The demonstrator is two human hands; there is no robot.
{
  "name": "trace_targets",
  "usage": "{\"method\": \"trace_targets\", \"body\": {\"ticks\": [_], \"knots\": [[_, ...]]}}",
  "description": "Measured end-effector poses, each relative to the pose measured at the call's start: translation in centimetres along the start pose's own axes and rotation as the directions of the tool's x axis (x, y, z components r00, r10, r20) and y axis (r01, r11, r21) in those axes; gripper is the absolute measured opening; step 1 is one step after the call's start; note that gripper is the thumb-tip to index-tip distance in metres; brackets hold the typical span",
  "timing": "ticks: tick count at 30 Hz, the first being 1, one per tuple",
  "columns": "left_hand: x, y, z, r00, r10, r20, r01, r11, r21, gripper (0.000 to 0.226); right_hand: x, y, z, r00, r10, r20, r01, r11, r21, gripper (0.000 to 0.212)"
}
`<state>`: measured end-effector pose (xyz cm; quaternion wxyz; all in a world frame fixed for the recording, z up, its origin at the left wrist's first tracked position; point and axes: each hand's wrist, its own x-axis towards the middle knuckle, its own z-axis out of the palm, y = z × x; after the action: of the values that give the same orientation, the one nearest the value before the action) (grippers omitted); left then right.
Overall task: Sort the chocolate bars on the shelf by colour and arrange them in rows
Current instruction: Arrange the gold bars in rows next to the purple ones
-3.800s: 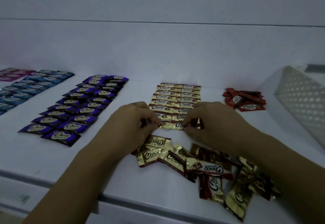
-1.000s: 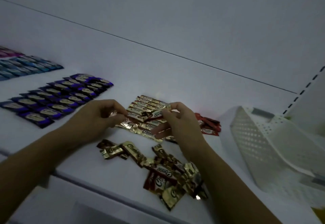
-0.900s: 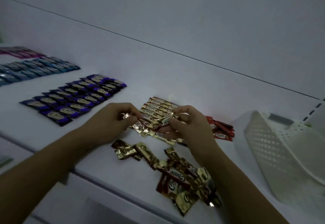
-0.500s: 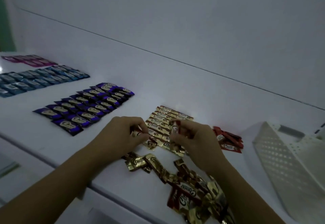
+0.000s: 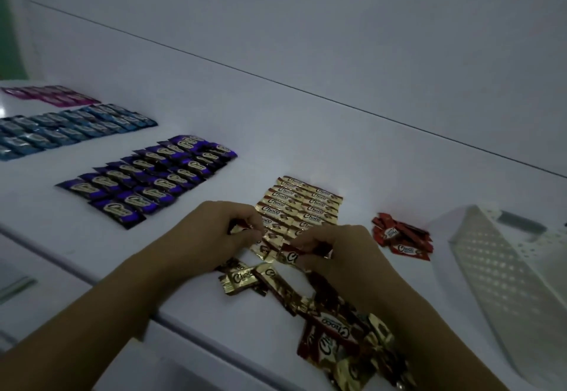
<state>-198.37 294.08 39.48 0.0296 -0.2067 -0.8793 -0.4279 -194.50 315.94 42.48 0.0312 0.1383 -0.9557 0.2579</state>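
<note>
White shelf [image 5: 276, 145] in dim light, with gold chocolate bars [image 5: 302, 203] laid in two rows. At the rows' near end the left hand [image 5: 211, 231] pinches a gold bar [image 5: 237, 228], the right hand [image 5: 343, 252] pinches a second bar [image 5: 294, 257]; a loose pile [image 5: 337, 329] lies nearer, purple rows [image 5: 147, 176] to the left.

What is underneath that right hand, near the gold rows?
The right hand pinches a gold bar; the loose pile runs beneath its wrist. Whatever its palm covers is hidden.
</note>
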Motion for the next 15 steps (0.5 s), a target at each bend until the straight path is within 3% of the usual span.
{"method": "trace_targets", "body": {"ticks": [8, 15], "knots": [[-0.49, -0.01, 0.05, 0.997, 0.020, 0.080, -0.024, 0.998, 0.050, 0.007, -0.38, 0.05, -0.21, 0.997, 0.013, 0.070, -0.014, 1.000, 0.011, 0.020], [-0.28, 0.31, 0.30, 0.994, 0.105, 0.013, -0.106, 0.969, 0.223, 0.007, -0.51, -0.48, -0.62, 0.999, -0.021, 0.044, 0.032, 0.962, -0.270, 0.031]]}}
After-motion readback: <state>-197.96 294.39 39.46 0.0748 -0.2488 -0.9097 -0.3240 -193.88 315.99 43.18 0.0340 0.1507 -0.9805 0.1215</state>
